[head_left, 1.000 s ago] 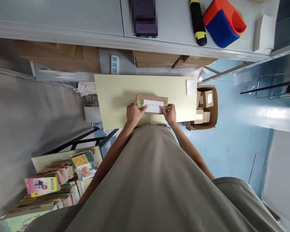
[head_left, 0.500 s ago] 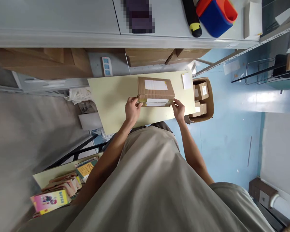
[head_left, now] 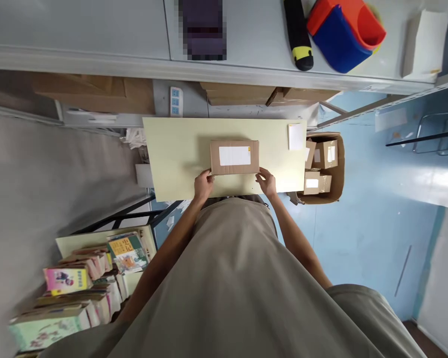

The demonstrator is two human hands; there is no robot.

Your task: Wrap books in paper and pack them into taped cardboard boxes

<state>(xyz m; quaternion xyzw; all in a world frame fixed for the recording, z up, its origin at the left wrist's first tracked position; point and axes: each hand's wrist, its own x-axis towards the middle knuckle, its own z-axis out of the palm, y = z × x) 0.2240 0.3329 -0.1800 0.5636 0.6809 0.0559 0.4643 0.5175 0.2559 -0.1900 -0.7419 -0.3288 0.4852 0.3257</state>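
A brown cardboard box (head_left: 234, 157) with a white label on top lies flat on the pale yellow table (head_left: 175, 149). My left hand (head_left: 203, 184) touches its near left corner with curled fingers. My right hand (head_left: 267, 181) touches its near right corner, fingers also curled. Both hands sit at the table's near edge. A small white label sheet (head_left: 295, 136) lies at the table's far right.
An open carton (head_left: 334, 189) holding several small labelled boxes stands on the blue floor right of the table. Stacked books (head_left: 82, 278) lie on a low surface at lower left. A grey shelf (head_left: 97, 54) above carries a red and blue tape dispenser (head_left: 343, 30) and a black and yellow tool (head_left: 298, 35).
The box has been turned from tilted on edge to lying flat, label up. My hands have slid down to its near corners.
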